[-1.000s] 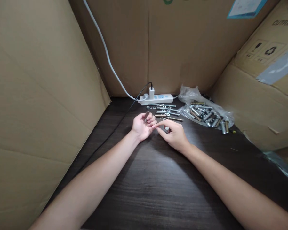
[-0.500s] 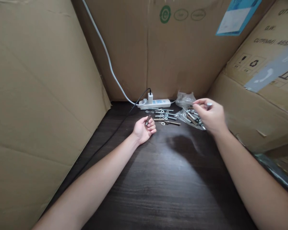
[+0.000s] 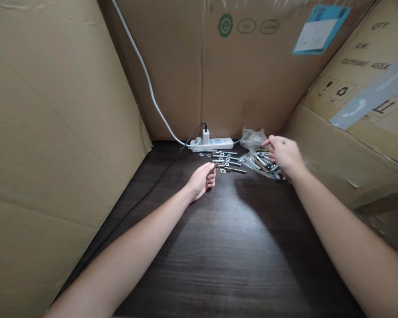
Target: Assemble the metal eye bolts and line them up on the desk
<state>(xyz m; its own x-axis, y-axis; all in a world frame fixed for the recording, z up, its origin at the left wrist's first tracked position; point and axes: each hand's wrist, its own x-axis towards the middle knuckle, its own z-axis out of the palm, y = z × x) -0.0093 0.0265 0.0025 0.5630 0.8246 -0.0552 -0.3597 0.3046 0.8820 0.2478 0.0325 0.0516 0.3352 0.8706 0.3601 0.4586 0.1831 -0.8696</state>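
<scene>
My left hand (image 3: 201,180) is closed around a short brown metal sleeve (image 3: 213,167); only a bit of it shows beyond thumb and fingers. Just past that hand lie several bolts (image 3: 236,170) in rows, silver and brass-coloured, with loose washers (image 3: 223,171) among them. My right hand (image 3: 285,155) hovers above an open clear plastic bag (image 3: 248,160) full of metal sleeves and bolts (image 3: 265,161). Its fingers are curled together, and what they hold is mostly hidden, apart from a small dark end near the knuckles.
A white power strip (image 3: 215,143) with a plugged-in charger (image 3: 205,136) lies along the back. A black cable (image 3: 152,189) crosses the dark table (image 3: 232,265) on the left. Another crumpled plastic bag (image 3: 253,138) is behind. Cardboard walls (image 3: 59,132) enclose three sides.
My left hand has turned over, and its fingers cover more of the sleeve. My right hand has shifted slightly left, and the silver piece seen in it earlier is now mostly hidden. The view has shifted slightly.
</scene>
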